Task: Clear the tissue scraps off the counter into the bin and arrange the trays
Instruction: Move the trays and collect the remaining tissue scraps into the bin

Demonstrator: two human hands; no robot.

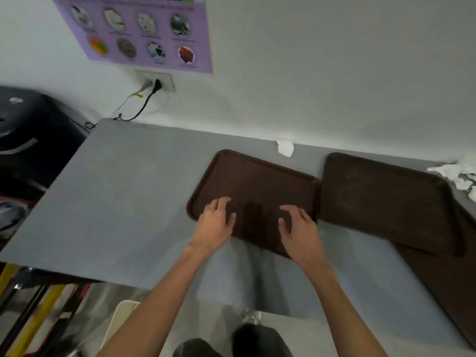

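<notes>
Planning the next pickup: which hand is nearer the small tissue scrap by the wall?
Right. The right hand lies on the brown tray almost directly in front of the tissue scrap; the left hand lies on the same tray, farther off to the left.

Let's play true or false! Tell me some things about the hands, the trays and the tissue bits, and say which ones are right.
1. The left hand and right hand are both over one brown tray. True.
2. A tissue scrap lies inside that tray. False: the small scrap lies on the grey counter by the wall, beyond the tray.
3. A second brown tray lies to the right of it. True.
4. The wall poster is green. False: the poster is purple.
5. One hand is holding tissue. False: both hands hold nothing.
</notes>
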